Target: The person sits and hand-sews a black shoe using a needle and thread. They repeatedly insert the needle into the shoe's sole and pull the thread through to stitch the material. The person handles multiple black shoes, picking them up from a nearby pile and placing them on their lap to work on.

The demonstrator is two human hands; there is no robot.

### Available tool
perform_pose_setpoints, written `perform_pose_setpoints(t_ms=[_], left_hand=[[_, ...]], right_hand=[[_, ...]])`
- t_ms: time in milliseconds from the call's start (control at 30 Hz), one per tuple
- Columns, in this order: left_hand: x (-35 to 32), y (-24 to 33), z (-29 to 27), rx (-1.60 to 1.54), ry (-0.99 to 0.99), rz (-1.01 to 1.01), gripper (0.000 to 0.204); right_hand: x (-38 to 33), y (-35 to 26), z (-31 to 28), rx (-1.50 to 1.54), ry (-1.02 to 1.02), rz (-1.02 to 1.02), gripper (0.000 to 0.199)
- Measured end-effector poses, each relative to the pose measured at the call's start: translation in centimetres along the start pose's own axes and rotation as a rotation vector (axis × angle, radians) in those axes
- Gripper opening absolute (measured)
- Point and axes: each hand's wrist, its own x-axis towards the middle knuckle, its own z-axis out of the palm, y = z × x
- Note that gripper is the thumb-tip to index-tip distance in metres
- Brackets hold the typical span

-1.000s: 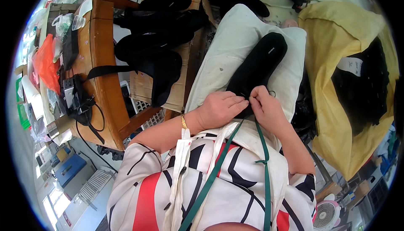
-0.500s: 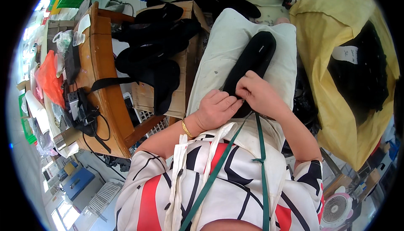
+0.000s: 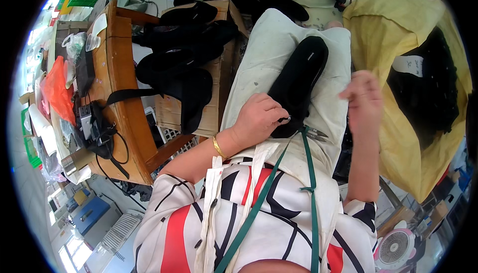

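Note:
A black cloth shoe [image 3: 302,69] lies lengthwise on the pale apron over my lap, its toe pointing away from me. My left hand [image 3: 258,119] is closed on the shoe's near end, thumb and fingertips pinching its edge, where a small shiny bit shows. To the right of the shoe, my right hand [image 3: 363,94] is raised clear of it. Its fingers are bent together and blurred, and anything thin between them cannot be made out. Small metal snips [image 3: 315,133] on a green cord [image 3: 309,168] rest beside the shoe's near end.
Several black shoes lie on a cardboard box [image 3: 226,66] to the left, next to a wooden table [image 3: 117,89] with a black device and cables. At the right stands a large yellow sack [image 3: 398,143] holding black items. A small fan [image 3: 396,245] is at lower right.
My right hand has left the shoe and swung out to the right, uncovering the snips. My left hand keeps its pinch on the shoe's near end.

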Motion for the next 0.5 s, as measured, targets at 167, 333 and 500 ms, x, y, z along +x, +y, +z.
perform_pose_setpoints(t_ms=[167,333,500], left_hand=[[-0.3,0.3,-0.1,0.022,0.024,-0.022,0.021],[-1.1,0.3,0.4,0.033,0.096,-0.034,0.022],[-1.2,0.2,0.6,0.045,0.13,-0.022,0.024]], right_hand=[[-3.8,3.4,1.9,-0.715,-0.43,0.046,0.011],[-5.5,3.3,2.4,-0.961,-0.51,-0.028,0.015],[-5.6,3.5,2.4,-0.971,-0.512,-0.062,0.017]])
